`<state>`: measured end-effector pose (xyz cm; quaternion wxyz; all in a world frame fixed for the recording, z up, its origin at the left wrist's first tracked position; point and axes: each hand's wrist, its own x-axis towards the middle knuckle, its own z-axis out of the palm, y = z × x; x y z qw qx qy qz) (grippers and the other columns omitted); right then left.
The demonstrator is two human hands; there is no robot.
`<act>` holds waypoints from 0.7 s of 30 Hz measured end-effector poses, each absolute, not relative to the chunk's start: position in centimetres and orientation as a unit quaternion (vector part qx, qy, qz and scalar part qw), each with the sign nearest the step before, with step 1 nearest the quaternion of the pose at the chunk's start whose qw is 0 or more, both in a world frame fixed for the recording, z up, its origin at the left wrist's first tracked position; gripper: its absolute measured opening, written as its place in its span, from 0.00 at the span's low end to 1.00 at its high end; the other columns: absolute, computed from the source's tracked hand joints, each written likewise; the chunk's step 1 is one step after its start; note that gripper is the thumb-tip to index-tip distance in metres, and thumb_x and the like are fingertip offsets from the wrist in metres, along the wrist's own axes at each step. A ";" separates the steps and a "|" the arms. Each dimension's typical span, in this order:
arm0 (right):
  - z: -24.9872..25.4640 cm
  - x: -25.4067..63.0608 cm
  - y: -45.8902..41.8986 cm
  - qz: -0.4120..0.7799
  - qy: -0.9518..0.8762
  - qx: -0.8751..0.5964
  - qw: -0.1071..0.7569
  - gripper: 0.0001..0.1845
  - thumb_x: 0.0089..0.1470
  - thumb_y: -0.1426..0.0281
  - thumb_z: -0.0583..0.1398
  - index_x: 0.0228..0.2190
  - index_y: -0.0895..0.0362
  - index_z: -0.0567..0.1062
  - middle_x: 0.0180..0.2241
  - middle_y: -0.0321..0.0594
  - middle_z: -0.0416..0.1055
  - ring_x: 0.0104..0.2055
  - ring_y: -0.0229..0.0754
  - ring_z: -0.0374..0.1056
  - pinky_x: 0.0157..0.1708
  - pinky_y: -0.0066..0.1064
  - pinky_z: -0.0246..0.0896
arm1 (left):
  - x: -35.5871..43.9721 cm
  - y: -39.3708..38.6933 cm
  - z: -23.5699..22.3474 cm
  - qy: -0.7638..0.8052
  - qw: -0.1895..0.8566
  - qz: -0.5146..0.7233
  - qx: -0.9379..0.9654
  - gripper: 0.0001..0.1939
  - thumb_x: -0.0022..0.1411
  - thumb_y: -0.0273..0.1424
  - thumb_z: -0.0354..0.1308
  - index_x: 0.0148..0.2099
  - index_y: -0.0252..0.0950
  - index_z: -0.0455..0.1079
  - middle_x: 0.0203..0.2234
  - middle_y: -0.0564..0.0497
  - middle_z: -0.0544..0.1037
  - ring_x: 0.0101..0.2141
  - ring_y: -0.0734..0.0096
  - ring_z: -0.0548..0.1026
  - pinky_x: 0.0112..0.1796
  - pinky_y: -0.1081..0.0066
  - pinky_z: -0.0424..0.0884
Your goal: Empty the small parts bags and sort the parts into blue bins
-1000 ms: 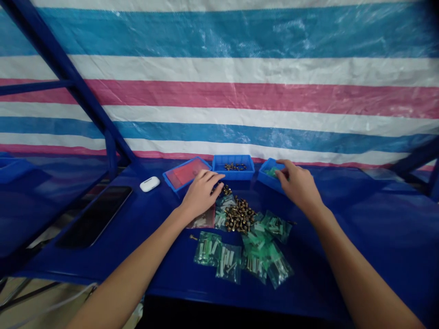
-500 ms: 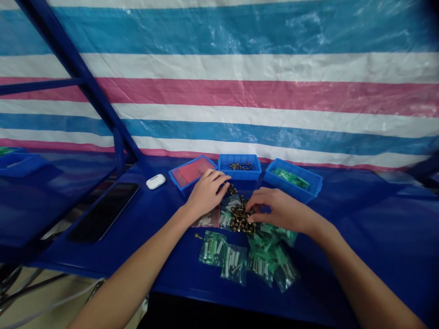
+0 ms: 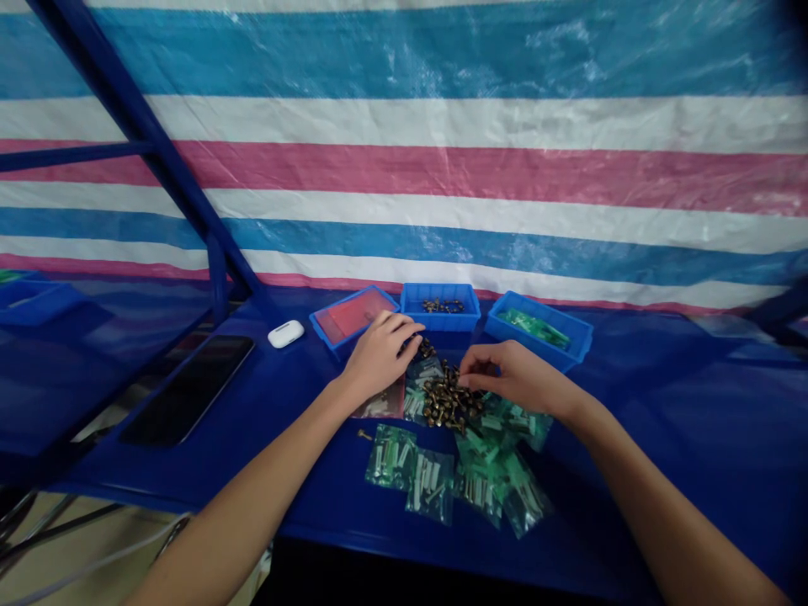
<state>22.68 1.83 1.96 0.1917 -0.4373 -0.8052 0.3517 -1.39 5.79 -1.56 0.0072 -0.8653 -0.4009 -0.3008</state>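
A heap of small brass-coloured screws (image 3: 445, 406) lies in the middle of the blue table. My right hand (image 3: 514, 377) is at the heap's right edge, thumb and fingertips pinched together; whatever is between them is too small to make out. Over a smaller cluster of screws (image 3: 427, 348) rests my left hand (image 3: 380, 353), fingers loosely stretched with a gap to the thumb. Under and beside the heap are clear bags of white and green pieces, including a bag (image 3: 391, 455) and another bag (image 3: 431, 486) in front. More green bags (image 3: 489, 459) overlap on the right.
Along the back stand three blue trays: a tray with red bags (image 3: 321, 331), a tray with some screws (image 3: 451, 322) and a tray with green pieces (image 3: 571, 360). At left are a white earbud case (image 3: 286, 333) and a dark phone (image 3: 189, 391). One loose screw (image 3: 364, 435) lies apart.
My right hand came from the right tray to the screw heap, then lifted slightly as its fingers closed. My left hand kept its place by the small cluster. The view shifted slightly.
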 end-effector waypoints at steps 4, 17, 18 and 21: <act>1.2 22.2 1.9 0.497 -0.736 -0.407 0.211 0.09 0.51 0.63 0.63 0.29 0.56 0.75 0.25 0.36 0.75 0.26 0.38 0.68 0.26 0.28 0.61 | -1.4 5.8 -1.6 -0.398 -0.001 -0.297 -0.868 0.15 0.70 0.32 0.46 0.51 0.38 0.71 0.44 0.46 0.74 0.47 0.61 0.68 0.51 0.58 0.66; -0.4 21.2 2.8 0.526 -0.494 -0.433 0.540 0.29 0.52 0.61 0.65 0.53 0.56 0.68 0.40 0.45 0.77 0.43 0.44 0.74 0.48 0.40 0.67 | -1.6 6.0 -1.7 -0.403 0.005 -0.301 -0.864 0.14 0.70 0.32 0.47 0.51 0.37 0.71 0.44 0.47 0.74 0.47 0.62 0.67 0.51 0.59 0.66; -0.3 21.5 2.9 0.511 -0.500 -0.445 0.540 0.25 0.52 0.60 0.64 0.50 0.57 0.70 0.37 0.44 0.78 0.39 0.43 0.74 0.43 0.38 0.69 | -1.6 5.9 -1.7 -0.403 0.004 -0.301 -0.864 0.14 0.70 0.32 0.46 0.51 0.38 0.71 0.44 0.47 0.74 0.47 0.62 0.67 0.51 0.59 0.66; -0.3 22.5 3.4 0.436 -0.542 -0.496 0.520 0.19 0.54 0.57 0.61 0.41 0.59 0.74 0.28 0.40 0.75 0.26 0.38 0.69 0.25 0.29 0.63 | -1.6 5.9 -1.7 -0.403 0.001 -0.299 -0.865 0.14 0.70 0.33 0.46 0.51 0.38 0.70 0.44 0.47 0.74 0.47 0.62 0.67 0.51 0.58 0.66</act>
